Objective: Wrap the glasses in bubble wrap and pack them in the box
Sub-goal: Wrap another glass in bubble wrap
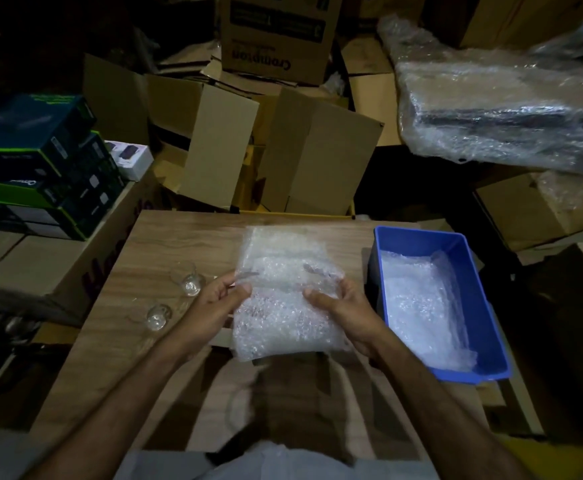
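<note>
Readying one bubble wrap sheet (285, 299) above the worktop (165, 237): left hand (219, 299) and right hand (343, 311) each in a pinching grip on its side edges. Next: lay flat, fetch a glass (nearest first). Two glasses (186, 280) unwrapped at left; one blue box (421, 237) at right, already lined.

Bubble wrap (283, 299) between both hands

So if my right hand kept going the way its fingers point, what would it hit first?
The right hand points up-left across the bubble wrap it already grips, so the wrap itself; beyond that probably the left hand, though depth is unclear.
</note>
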Available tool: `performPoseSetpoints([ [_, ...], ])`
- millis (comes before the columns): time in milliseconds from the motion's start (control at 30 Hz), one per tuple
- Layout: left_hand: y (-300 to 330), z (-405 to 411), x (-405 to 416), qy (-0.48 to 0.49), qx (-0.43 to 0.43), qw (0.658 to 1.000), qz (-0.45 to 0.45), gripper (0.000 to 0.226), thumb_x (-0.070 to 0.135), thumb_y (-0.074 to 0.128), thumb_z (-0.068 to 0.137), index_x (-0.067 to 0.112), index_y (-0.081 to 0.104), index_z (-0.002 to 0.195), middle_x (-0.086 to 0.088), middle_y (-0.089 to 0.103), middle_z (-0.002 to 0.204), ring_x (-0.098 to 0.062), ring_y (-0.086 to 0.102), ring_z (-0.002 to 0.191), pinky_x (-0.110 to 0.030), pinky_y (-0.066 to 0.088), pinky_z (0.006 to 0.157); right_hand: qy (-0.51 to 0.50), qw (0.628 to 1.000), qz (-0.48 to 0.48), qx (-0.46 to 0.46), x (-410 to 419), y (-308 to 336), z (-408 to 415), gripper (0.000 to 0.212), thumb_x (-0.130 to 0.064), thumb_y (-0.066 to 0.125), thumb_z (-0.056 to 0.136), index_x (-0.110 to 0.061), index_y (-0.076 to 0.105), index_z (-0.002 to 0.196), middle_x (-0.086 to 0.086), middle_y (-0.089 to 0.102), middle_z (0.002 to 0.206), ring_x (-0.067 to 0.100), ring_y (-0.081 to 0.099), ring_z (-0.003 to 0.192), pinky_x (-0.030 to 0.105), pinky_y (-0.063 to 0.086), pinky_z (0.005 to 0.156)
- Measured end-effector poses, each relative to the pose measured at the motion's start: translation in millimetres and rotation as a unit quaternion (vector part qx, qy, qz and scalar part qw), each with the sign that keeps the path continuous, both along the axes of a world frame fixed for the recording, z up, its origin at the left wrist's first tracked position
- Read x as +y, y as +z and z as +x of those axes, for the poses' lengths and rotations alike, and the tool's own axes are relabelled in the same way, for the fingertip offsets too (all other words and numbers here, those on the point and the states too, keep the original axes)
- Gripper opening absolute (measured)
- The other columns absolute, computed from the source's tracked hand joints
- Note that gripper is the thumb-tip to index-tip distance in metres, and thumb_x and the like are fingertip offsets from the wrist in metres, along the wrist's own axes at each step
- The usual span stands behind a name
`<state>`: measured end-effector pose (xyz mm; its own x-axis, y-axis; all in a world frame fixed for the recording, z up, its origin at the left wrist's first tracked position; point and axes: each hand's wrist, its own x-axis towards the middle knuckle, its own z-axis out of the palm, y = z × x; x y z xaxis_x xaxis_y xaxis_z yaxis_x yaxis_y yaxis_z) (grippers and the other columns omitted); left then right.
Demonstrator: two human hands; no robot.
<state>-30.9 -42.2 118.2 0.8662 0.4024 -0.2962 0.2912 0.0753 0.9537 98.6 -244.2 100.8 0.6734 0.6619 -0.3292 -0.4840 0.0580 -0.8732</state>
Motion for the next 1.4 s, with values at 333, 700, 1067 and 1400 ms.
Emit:
performPoseSetpoints([
  [333, 12.8, -5.7, 9.6, -0.048, -0.029, 0.993, -0.104, 0.036, 0.020, 0.050, 0.102, -0.006, 0.073, 0.096, -0.014, 0.074, 0.101, -0.024, 0.070, 0.085, -0.028, 0.056, 0.065, 0.161, 0.983, 0.046, -0.079, -20.2, 8.5, 29.5, 0.024, -0.024, 0.063, 0.080, -0.009, 0.081, 0.087, 0.010, 0.068, 0.128, 0.028, 0.060, 0.125, 0.043, 0.055, 0.097],
  [700, 22.4, -19.5, 17.0, -0.170, 0.087, 0.979, 0.070, 0.087, 0.012, 0.094, 0.066, 0.035, 0.051, 0.138, -0.006, 0.068, 0.121, -0.018, 0.071, 0.108, -0.039, 0.062, 0.083, 0.184, 0.952, -0.093, -0.227, -0.5, 24.3, 27.3, 0.065, -0.002, 0.090, 0.070, -0.020, 0.054, 0.121, 0.004, 0.064, 0.117, 0.020, 0.071, 0.101, 0.039, 0.063, 0.078],
  [1067, 12.1, -13.1, -21.8, 0.028, -0.040, 0.998, -0.036, 0.027, 0.008, 0.066, 0.093, 0.003, 0.063, 0.119, -0.012, 0.076, 0.111, -0.032, 0.073, 0.102, -0.037, 0.063, 0.077, 0.162, 0.983, 0.041, 0.082, 10.2, -5.2, -9.3, 0.068, -0.039, 0.078, 0.083, -0.007, 0.054, 0.138, 0.011, 0.070, 0.125, 0.028, 0.070, 0.111, 0.039, 0.058, 0.090],
  [1400, -16.2, -20.6, -16.2, 0.098, -0.059, 0.992, 0.048, 0.057, 0.001, 0.069, 0.092, 0.029, 0.039, 0.131, -0.010, 0.063, 0.112, -0.022, 0.074, 0.094, -0.047, 0.063, 0.076, 0.003, 0.998, -0.047, -0.033, 21.4, -1.4, -18.9, 0.051, -0.004, 0.072, 0.090, -0.010, 0.035, 0.124, 0.017, 0.070, 0.116, 0.031, 0.075, 0.096, 0.049, 0.064, 0.075],
])
